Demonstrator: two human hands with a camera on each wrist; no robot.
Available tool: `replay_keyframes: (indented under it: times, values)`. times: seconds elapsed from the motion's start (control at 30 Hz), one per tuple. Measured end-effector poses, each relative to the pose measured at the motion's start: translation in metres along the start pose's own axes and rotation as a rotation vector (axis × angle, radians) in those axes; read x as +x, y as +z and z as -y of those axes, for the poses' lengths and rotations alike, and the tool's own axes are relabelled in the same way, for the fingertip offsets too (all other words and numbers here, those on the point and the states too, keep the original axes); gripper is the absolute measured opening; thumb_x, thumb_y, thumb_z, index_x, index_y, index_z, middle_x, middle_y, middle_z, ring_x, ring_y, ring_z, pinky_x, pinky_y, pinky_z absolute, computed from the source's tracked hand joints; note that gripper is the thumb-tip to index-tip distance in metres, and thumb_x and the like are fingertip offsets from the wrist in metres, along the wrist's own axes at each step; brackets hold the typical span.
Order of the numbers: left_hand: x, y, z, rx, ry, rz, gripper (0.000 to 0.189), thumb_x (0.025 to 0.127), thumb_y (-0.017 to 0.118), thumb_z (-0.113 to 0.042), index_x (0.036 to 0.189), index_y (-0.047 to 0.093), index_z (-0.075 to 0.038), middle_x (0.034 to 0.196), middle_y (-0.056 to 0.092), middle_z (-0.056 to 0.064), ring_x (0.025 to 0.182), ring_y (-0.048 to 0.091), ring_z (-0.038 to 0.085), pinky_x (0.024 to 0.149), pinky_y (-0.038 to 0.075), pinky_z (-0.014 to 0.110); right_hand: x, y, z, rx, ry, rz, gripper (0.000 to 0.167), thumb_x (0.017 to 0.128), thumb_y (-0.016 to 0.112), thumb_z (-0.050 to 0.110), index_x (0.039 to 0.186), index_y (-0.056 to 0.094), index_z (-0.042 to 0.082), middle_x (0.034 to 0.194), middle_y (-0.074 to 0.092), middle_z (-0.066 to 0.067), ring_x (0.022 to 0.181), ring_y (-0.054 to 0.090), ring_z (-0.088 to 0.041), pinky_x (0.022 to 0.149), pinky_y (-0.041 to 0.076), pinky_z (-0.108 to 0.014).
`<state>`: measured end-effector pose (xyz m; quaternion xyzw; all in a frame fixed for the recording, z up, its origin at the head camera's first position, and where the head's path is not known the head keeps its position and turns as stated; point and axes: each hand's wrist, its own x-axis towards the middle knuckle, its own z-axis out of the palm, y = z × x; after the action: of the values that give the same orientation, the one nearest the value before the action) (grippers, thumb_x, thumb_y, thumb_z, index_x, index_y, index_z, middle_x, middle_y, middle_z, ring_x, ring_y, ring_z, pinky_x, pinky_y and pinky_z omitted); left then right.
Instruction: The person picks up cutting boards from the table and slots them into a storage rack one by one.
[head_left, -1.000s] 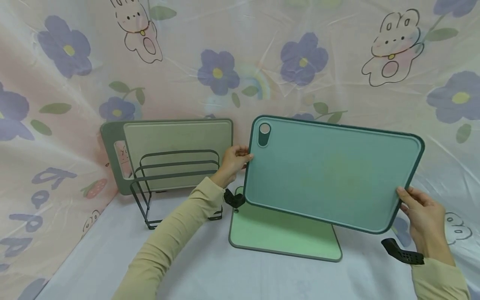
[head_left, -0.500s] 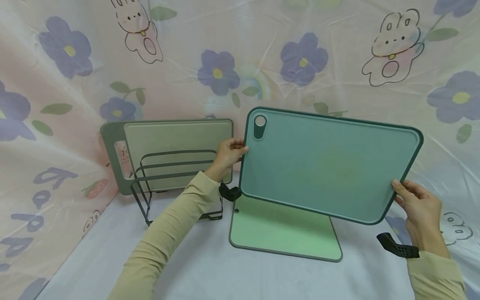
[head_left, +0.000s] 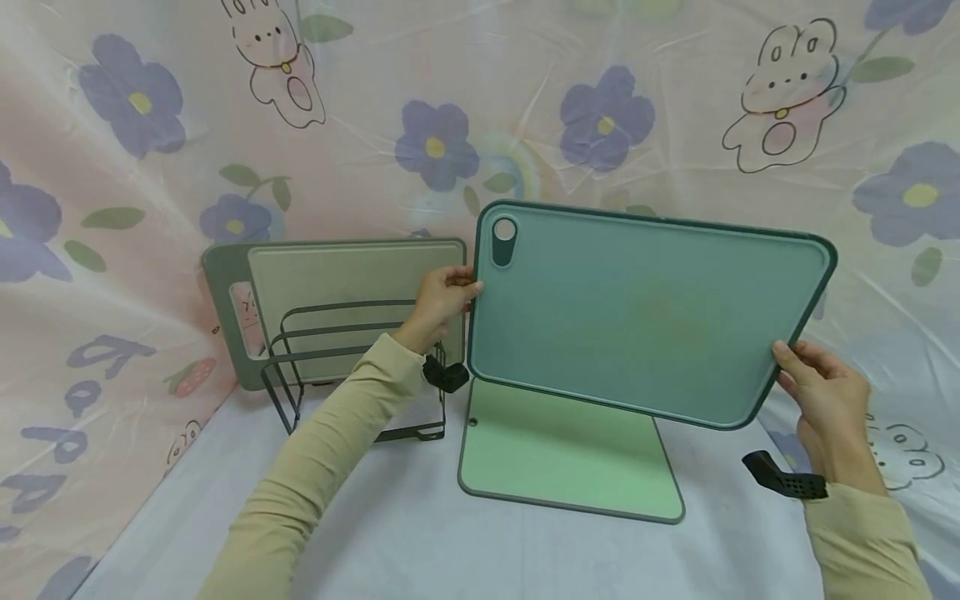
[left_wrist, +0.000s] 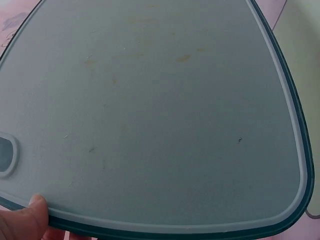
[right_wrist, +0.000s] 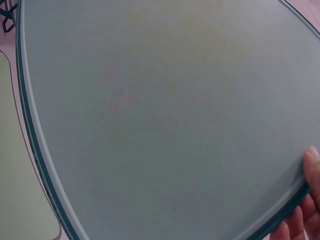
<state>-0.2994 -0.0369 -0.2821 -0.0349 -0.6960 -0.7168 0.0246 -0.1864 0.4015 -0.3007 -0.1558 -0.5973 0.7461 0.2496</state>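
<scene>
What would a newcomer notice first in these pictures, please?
Most likely the large teal board, held up, tilted, between the left hand and the right hand. Next, the light-green board lying below it, and the dark wire rack at the left, with a grey-green board behind its front bars.

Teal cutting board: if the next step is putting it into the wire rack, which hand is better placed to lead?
Probably the left hand: it pinches the end of the teal cutting board nearer the wire rack; the right hand holds the far end.
</scene>
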Motion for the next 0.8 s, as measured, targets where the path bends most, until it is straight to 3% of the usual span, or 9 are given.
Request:
replay_keyframes:
  times: [0.27,0.53,0.8]
  values:
    - [0.002,-0.009,-0.005,0.018,0.04,-0.042,0.026,0.091,0.067,-0.001,0.116,0.062,0.003,0.103,0.059,0.011,0.084,0.057,0.018,0.079,0.054,0.036,0.002,0.015,0.006,0.012,0.009,0.017,0.029,0.071,0.087,0.018,0.093,0.069,0.011,0.101,0.053,0.0,0.085,0.055,-0.008,0.064,0.051,-0.014]
    - [0.002,-0.019,-0.007,0.011,0.05,-0.042,0.026,0.091,0.067,0.0,0.117,0.062,0.004,0.105,0.06,0.013,0.089,0.059,0.021,0.081,0.054,0.036,0.006,0.029,0.01,0.059,-0.016,0.037,0.022,0.074,0.085,0.012,0.091,0.071,0.009,0.098,0.056,0.0,0.082,0.058,-0.007,0.063,0.051,-0.015]
    - [0.002,-0.027,-0.01,-0.018,0.075,-0.081,0.029,0.09,0.069,-0.002,0.118,0.064,0.003,0.105,0.062,0.012,0.092,0.063,0.023,0.082,0.054,0.035,0.016,0.043,0.007,-0.013,-0.009,0.051,0.028,0.074,0.085,0.02,0.097,0.071,0.012,0.103,0.055,0.001,0.089,0.057,-0.007,0.064,0.05,-0.013]
